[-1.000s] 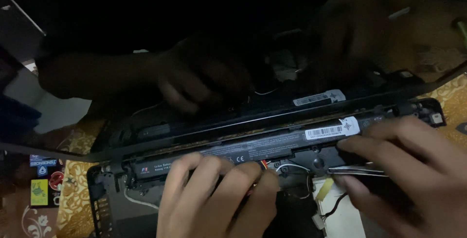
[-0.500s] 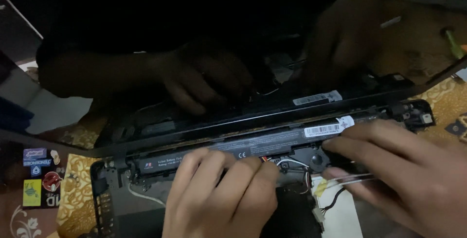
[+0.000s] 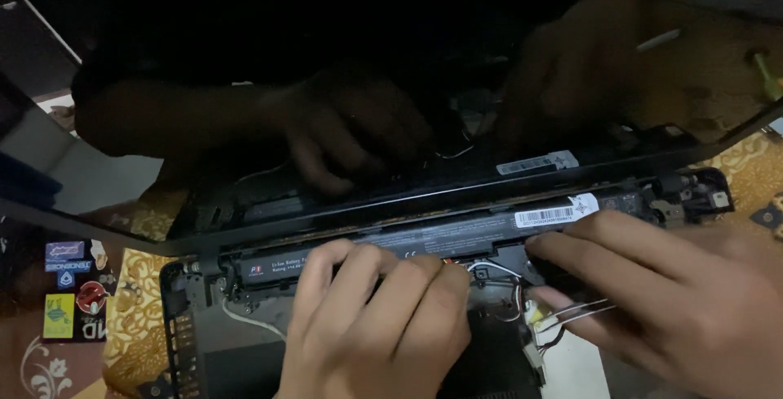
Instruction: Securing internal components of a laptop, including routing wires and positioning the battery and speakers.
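The left hand (image 3: 379, 330) lies palm down with its fingers (image 3: 359, 273) held close together and slightly curled, their tips pressing on the front edge of the long black battery (image 3: 424, 244) of an opened laptop; it grips nothing. The right hand (image 3: 677, 293) reaches in from the right, fingers (image 3: 571, 246) stretched long and a little spread, the upper ones resting on the battery's right part just under its white barcode label (image 3: 555, 215). Whether the lower fingers pinch anything I cannot tell, but thin metal tweezers (image 3: 575, 313) run out from under them toward the white and red wires (image 3: 497, 273) beside a small white connector (image 3: 534, 313).

The battery sits across the rear of the laptop base (image 3: 204, 326), just before the hinge line. Behind it the dark glossy screen (image 3: 326, 81) stands tilted and mirrors both hands. A hinge bracket (image 3: 693, 191) shows at the right corner. The base rests on a yellow patterned cloth (image 3: 134, 317), with a sticker-covered surface (image 3: 69, 285) at the left and a green-handled tool (image 3: 765, 73) at the far right.
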